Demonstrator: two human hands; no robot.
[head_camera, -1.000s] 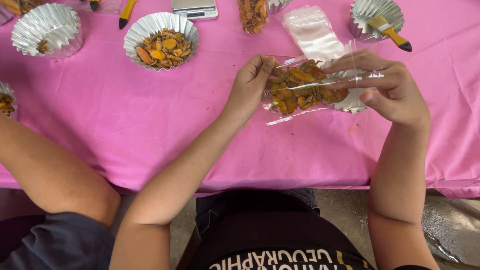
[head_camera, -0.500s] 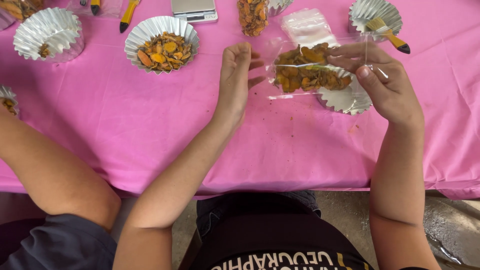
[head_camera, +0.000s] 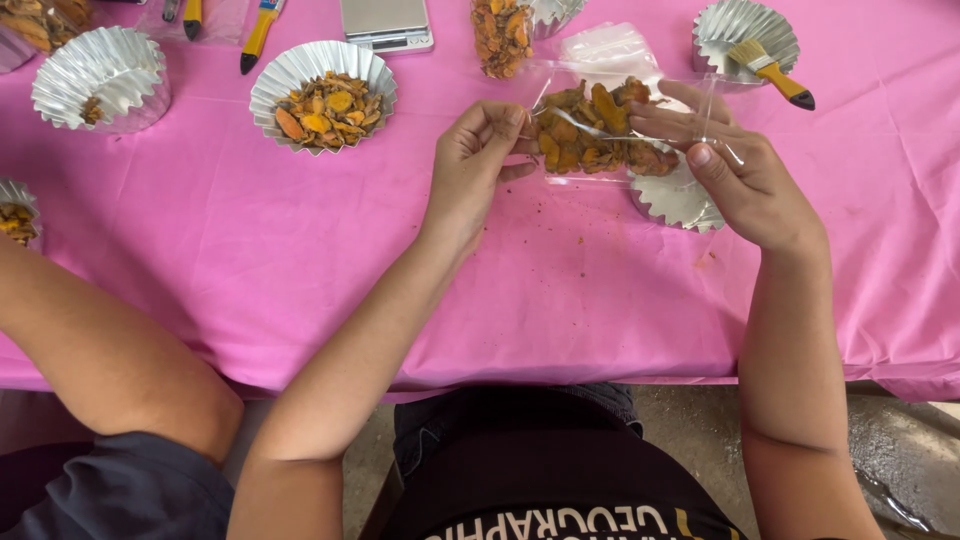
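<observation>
A clear plastic bag (head_camera: 600, 135) filled with orange-brown dried slices hangs just above the pink tablecloth (head_camera: 300, 260). My left hand (head_camera: 475, 160) pinches its left edge. My right hand (head_camera: 735, 165) grips the right side, fingers laid along the bag's top. Under the bag's right end sits an empty fluted foil cup (head_camera: 675, 200).
A foil cup of orange slices (head_camera: 325, 95) stands at the left, another foil cup (head_camera: 100, 80) farther left. At the back are a small scale (head_camera: 385, 22), a filled bag (head_camera: 500, 35), empty bags (head_camera: 605, 45) and a cup with a brush (head_camera: 750, 40). Another person's arm (head_camera: 100, 350) rests at the near left.
The bag has been lifted off the table and turned level, away from me. My left hand has gone from its open edge to pinching the left end.
</observation>
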